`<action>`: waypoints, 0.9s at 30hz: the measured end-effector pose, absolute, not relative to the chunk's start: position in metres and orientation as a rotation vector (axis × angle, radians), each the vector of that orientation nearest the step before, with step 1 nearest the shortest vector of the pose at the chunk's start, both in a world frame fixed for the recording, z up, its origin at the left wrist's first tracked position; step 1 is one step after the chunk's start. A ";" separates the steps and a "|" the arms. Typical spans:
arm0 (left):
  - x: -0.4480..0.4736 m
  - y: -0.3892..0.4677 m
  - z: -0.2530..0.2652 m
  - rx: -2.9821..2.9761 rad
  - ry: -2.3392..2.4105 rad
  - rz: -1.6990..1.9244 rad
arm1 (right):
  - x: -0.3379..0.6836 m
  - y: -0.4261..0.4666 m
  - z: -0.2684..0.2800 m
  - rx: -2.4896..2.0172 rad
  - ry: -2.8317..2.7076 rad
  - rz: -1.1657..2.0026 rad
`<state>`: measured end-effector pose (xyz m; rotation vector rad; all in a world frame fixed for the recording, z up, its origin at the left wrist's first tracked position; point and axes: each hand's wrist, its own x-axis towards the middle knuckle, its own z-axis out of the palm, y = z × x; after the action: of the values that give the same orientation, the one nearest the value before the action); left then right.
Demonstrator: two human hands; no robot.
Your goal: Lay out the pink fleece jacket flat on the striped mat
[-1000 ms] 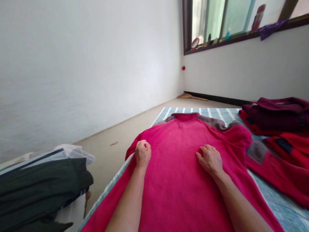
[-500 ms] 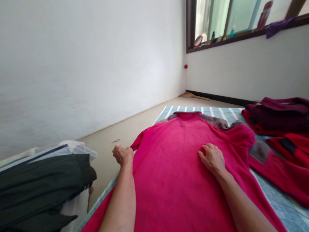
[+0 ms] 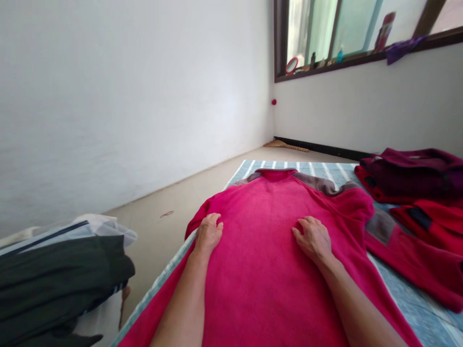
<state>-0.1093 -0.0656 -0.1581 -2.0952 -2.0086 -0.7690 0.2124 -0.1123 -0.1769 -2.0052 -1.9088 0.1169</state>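
A bright pink long-sleeved top (image 3: 253, 270) with grey shoulder patches lies spread out, its collar pointing away from me. My left hand (image 3: 209, 233) rests on its left side, near the bed-like surface's edge, fingers loosely bent and thumb apart. My right hand (image 3: 313, 238) lies on the right half of the body, fingers slightly curved and spread, gripping nothing. The right sleeve (image 3: 415, 260) stretches out to the right, with a grey patch on it. The left sleeve hangs over the edge, partly hidden.
Beneath the top is a blue-and-white striped sheet (image 3: 249, 168). Folded dark red clothes (image 3: 415, 173) and a red garment (image 3: 439, 221) are at the right. Dark green clothing (image 3: 61, 277) is piled at the left. Beyond are pale floor, white walls and a window (image 3: 347, 33).
My left hand has let go of the top's left sleeve and moved right onto the body of the top. The sleeve has dropped over the edge. My right hand stays on the fabric.
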 end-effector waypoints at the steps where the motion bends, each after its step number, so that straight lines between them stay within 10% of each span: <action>1: -0.110 -0.064 -0.162 -2.110 -1.989 -0.756 | 0.212 -0.112 -0.177 -2.005 -1.909 0.118; 27: -0.129 -0.037 -0.184 -2.074 -1.919 -0.740 | 0.213 -0.107 -0.173 -2.068 -1.798 0.109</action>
<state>-0.1287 -0.0368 -0.1835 -2.0739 -1.9188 -0.7395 0.2134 -0.1069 -0.1731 -2.0675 -1.7984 0.1085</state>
